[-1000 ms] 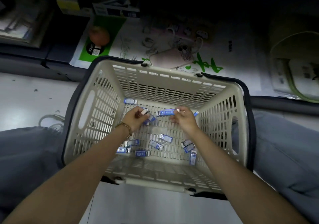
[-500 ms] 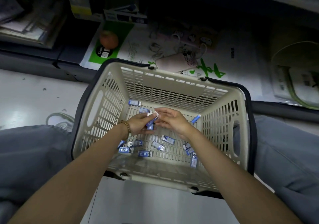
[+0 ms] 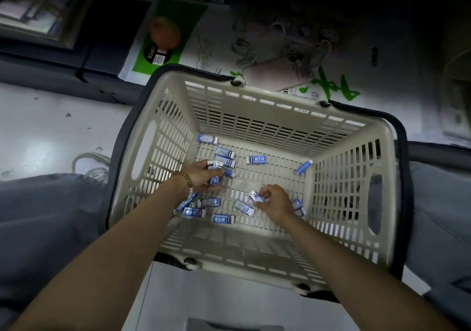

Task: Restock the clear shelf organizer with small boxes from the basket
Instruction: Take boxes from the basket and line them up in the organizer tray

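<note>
Pale floor (image 3: 46, 132) is seen around a beige basket (image 3: 254, 251) set between the knees. Near the basket's near side, the right hand (image 3: 275, 202) is pinching one small box (image 3: 256, 196) between its fingers. Slightly farther left, the left hand (image 3: 204, 175) is closed around several gathered boxes (image 3: 216, 170). More loose boxes (image 3: 257, 159) lie scattered toward the far wall. Collecting is judged to be in hand; next, the pinched box would be passed to the left hand. No clear organizer is visible.
</note>
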Tool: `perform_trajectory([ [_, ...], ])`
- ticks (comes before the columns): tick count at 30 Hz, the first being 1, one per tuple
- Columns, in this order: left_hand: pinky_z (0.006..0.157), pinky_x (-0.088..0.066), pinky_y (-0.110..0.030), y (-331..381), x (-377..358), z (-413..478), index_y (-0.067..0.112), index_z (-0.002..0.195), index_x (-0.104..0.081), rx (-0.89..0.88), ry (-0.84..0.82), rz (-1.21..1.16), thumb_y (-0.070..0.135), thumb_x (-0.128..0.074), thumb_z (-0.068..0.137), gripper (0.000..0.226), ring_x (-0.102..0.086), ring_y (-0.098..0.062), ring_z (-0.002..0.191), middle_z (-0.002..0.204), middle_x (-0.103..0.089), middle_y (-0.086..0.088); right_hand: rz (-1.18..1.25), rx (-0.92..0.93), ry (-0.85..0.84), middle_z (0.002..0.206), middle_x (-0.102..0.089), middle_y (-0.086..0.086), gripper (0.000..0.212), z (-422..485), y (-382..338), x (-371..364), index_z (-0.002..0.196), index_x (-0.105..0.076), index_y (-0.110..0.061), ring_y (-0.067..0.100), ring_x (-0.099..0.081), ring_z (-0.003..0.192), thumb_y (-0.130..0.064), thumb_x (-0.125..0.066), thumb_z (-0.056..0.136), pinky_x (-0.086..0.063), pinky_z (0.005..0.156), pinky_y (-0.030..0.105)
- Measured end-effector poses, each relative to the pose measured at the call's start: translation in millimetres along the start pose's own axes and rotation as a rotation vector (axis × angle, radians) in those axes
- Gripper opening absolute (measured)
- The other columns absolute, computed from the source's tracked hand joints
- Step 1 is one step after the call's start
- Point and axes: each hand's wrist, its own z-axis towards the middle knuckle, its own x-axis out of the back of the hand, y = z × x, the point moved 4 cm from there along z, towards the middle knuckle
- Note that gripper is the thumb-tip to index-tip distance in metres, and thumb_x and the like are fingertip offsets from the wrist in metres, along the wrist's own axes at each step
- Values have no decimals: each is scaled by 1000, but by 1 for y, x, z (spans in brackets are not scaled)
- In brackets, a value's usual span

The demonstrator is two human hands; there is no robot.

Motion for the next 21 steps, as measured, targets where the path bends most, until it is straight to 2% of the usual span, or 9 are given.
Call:
perform_trajectory([
  [3, 52, -51, -17, -1, -1, 0, -2, 132, -43, -17, 30, 39, 26, -69, 81, 63, -60, -6, 60, 132, -50, -18, -56, 31, 114, 100, -54, 7, 15, 0, -6, 3, 95, -61, -5, 20, -53, 90, -7, -67, 82, -41, 77, 27],
  [6, 48, -50, -19, 1, 0, -10, 1, 127, -48, 2, 53, 76, 34, -63, 86, 55, -59, -8, 53, 99, -59, -7, -137, 41, 211, 102, -56, 11, 5, -2, -7, 12, 93, -52, -7, 26, -54, 89, -7, -55, 89, -41, 72, 32],
  [8, 52, -48, -23, 5, -1, -20, -1, 119, -51, 4, 54, 55, 32, -60, 88, 46, -56, -13, 59, 101, -57, -11, -176, -4, 167, 102, -58, 13, 9, -3, -3, 16, 97, -45, -12, 23, -53, 82, -10, -51, 92, -39, 64, 28],
  [10, 58, -50, -25, 13, -4, -31, 3, 109, -52, -11, 44, 5, 27, -58, 90, 31, -57, -20, 73, 111, -56, -17, -60, -73, 111, 109, -59, 15, 17, -3, -6, 21, 111, -43, -10, 25, -55, 85, -12, -49, 94, -38, 68, 24],
  [12, 66, -54, -27, 26, -7, -45, 2, 104, -52, -34, 13, -62, 19, -58, 90, 22, -59, -22, 83, 109, -60, -15, 130, -86, 38, 115, -57, 16, 37, -2, -26, 30, 132, -37, -7, 26, -56, 94, -11, -47, 96, -40, 72, 23],
  [14, 57, -55, -20, 47, -11, -63, 0, 108, -50, -69, -46, -107, 10, -59, 89, 24, -61, -16, 80, 99, -60, -10, 314, -36, -28, 101, -56, 14, 49, -6, -64, 46, 143, -27, -10, 29, -58, 92, -8, -45, 97, -43, 63, 21],
  [16, 51, -54, -16, 74, -12, -86, -2, 108, -50, -116, -87, -94, 5, -61, 85, 26, -63, -13, 80, 98, -60, -10, 355, 53, -70, 90, -52, 7, 47, -16, -108, 70, 142, -30, -12, 28, -60, 84, -7, -44, 97, -48, 62, 21],
  [18, 50, -53, -15, 107, -10, -113, -4, 117, -46, -182, -88, -59, 5, -62, 85, 38, -64, -14, 84, 102, -61, -11, 323, 146, -100, 88, -50, 3, 41, -32, -152, 101, 137, -37, -11, 16, -56, 72, -6, -44, 97, -52, 68, 28],
  [21, 51, -55, -18, 161, -6, -159, 3, 125, -42, -304, -54, -21, 11, -59, 89, 41, -63, -18, 87, 104, -62, -11, 319, 267, -64, 92, -52, 5, 39, -64, -210, 157, 134, -38, -7, 16, -54, 69, -6, -46, 96, -46, 60, 21],
])
